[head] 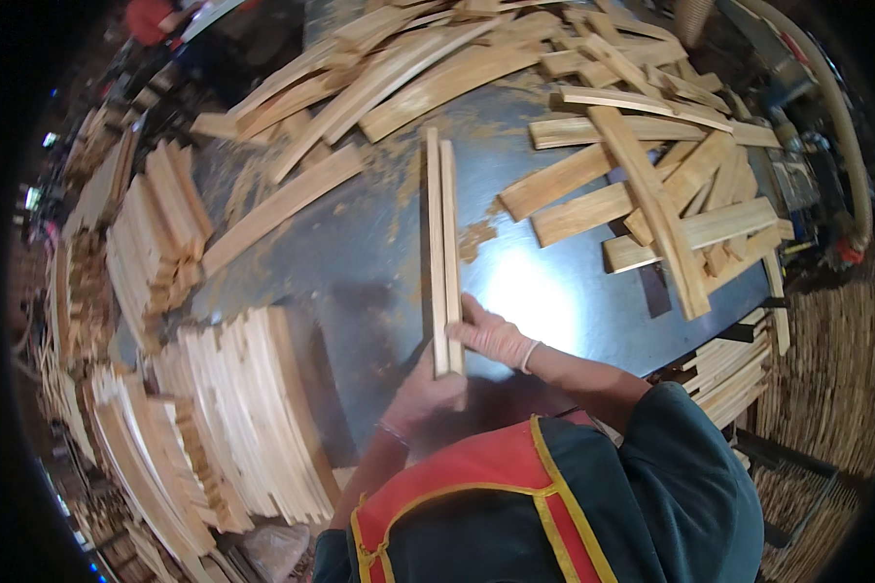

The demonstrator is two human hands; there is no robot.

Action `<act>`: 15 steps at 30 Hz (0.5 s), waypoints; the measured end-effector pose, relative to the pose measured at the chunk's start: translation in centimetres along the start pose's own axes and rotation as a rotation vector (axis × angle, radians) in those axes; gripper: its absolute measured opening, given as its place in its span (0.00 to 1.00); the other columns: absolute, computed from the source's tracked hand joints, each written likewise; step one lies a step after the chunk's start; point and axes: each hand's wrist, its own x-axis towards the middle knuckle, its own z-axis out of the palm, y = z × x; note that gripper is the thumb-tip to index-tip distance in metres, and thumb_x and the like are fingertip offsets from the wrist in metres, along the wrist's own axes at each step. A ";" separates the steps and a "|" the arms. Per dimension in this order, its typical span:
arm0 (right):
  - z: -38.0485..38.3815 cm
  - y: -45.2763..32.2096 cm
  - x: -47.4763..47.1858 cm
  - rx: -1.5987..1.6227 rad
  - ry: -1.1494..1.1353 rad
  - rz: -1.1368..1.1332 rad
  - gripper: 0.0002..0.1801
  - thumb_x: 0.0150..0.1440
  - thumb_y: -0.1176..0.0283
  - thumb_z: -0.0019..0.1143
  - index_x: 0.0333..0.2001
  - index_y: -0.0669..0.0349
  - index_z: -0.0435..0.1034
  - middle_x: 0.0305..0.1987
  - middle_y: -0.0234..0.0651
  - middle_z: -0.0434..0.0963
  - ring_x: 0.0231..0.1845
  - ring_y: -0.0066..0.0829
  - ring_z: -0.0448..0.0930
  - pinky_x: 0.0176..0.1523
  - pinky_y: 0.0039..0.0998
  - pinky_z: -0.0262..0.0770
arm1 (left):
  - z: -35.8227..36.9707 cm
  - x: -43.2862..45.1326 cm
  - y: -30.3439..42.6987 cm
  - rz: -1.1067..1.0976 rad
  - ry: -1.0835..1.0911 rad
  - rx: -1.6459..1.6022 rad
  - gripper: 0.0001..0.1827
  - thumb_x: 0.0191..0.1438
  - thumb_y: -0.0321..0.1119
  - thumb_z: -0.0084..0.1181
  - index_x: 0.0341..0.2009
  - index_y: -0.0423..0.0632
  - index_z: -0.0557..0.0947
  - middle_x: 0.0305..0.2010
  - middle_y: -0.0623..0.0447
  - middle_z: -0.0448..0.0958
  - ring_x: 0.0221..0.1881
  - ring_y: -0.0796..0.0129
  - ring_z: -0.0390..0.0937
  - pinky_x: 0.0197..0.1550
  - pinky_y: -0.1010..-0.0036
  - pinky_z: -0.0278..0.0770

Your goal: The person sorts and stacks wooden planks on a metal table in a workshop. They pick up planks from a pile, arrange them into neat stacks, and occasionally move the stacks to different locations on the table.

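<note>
Two narrow wooden strips (443,248) stand side by side on edge, pointing away from me over a metal-topped table (364,240). My left hand (426,390), in a pale glove, grips their near ends from the left. On the right side, my right hand (492,335), also gloved, holds the strips a little farther up, its fingers against their side. A narrow gap shows between the two strips toward their far ends. To the left of my left hand stands a tight stack of pale wooden strips (240,408).
Loose wooden boards (430,87) heap across the far side. More boards (649,204) lie crossed at the right. A single board (284,208) rests at the left near stacked strips (157,226). A ribbed hose (838,124) curves at far right. Another person (149,22) is at upper left.
</note>
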 end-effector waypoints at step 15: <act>25.9 -6.4 4.9 -0.353 -0.493 0.064 0.48 0.56 0.47 0.66 0.68 0.72 0.61 0.55 0.63 0.82 0.58 0.56 0.84 0.58 0.45 0.79 | -8.7 -22.0 -16.2 0.328 0.860 1.077 0.53 0.44 0.46 0.77 0.74 0.50 0.69 0.73 0.37 0.68 0.71 0.38 0.68 0.71 0.49 0.69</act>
